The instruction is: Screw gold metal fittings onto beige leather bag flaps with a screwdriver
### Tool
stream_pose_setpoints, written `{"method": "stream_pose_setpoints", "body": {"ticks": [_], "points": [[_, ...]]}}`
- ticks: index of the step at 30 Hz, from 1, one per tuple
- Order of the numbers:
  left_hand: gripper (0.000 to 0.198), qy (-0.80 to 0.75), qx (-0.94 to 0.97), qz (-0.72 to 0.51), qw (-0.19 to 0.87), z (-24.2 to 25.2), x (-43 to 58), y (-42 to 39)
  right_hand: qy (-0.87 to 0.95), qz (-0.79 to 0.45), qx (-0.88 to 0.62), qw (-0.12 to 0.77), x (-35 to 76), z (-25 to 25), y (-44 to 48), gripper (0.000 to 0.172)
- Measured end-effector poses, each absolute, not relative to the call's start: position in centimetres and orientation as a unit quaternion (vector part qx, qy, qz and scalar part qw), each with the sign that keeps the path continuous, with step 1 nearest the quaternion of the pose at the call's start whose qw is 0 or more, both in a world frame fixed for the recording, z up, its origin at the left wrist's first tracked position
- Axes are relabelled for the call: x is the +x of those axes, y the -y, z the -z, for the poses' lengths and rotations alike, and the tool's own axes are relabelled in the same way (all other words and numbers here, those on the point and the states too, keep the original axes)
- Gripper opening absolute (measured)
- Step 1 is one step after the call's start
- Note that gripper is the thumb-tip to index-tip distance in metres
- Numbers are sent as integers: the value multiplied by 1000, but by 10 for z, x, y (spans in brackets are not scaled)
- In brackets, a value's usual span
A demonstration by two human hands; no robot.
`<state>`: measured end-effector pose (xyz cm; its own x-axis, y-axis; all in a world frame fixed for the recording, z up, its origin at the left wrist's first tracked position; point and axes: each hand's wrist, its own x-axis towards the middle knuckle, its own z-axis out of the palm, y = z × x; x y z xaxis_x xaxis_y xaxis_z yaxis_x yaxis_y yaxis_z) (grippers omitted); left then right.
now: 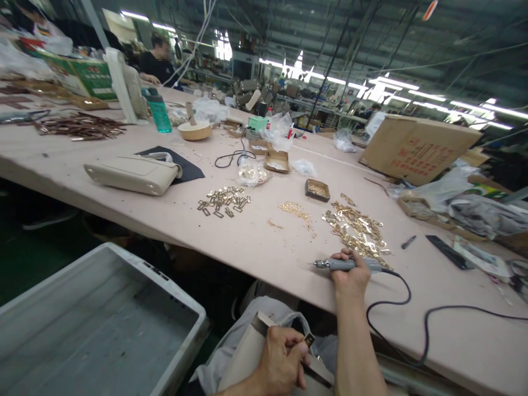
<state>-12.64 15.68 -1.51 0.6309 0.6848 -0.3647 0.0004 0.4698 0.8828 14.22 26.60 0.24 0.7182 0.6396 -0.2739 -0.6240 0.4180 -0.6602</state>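
My right hand (351,273) is wrapped around a grey corded power tool (336,264) that lies on the pale table (256,242), its tip pointing left. Below the table edge, over my lap, my left hand (282,360) is closed on a small gold metal fitting (308,340) at the edge of a beige bag (247,357). A pile of gold buckles (358,228) lies just beyond the tool. Small gold screws (295,210) and a group of rectangular gold rings (225,201) lie further left.
An empty grey plastic crate (99,324) stands at my lower left. A cream bag (132,173), a small box of parts (317,190), a cardboard box (416,147), a teal bottle (159,110) and plastic bags sit on the table. Another person works at the far end.
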Motion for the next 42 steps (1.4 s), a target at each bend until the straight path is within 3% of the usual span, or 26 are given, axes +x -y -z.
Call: {"method": "stream_pose_setpoints", "body": {"ticks": [15, 42], "points": [[41, -379, 467, -235, 764, 22, -135, -169, -21, -369, -378, 849, 96, 4, -357, 22], [39, -389, 465, -229, 762, 31, -137, -174, 16, -348, -417, 839, 91, 10, -366, 21]]}}
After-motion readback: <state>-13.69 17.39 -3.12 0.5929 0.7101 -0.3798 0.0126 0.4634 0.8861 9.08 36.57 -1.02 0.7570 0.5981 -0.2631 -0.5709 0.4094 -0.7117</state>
